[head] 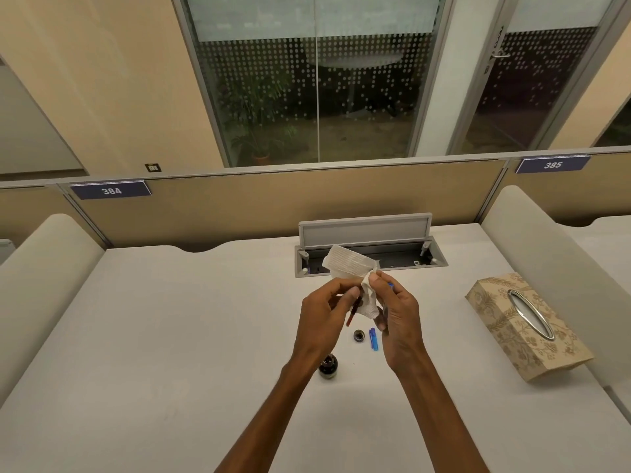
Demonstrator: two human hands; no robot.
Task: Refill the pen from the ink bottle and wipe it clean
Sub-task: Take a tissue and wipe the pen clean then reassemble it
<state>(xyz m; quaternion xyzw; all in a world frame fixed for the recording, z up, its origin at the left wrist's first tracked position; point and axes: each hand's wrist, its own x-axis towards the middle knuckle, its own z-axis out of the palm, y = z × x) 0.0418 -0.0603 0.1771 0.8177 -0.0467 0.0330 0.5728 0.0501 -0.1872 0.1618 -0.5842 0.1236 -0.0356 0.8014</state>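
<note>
Above the white desk [170, 336], my left hand [324, 319] pinches a dark reddish pen part [351, 314] that points down and left. My right hand [397, 315] holds a white tissue [348, 264] wrapped around the part's upper end; a bit of blue shows behind the right fingers. The open ink bottle [328, 366] stands on the desk just beside my left wrist. Its round dark cap [359, 335] lies to the right, with a blue pen cap [374, 339] next to it.
A patterned tissue box [526, 326] lies on the right side of the desk. An open cable hatch [370, 247] with a raised grey lid sits at the back centre. Padded dividers flank the desk on both sides, and a partition wall closes the far edge.
</note>
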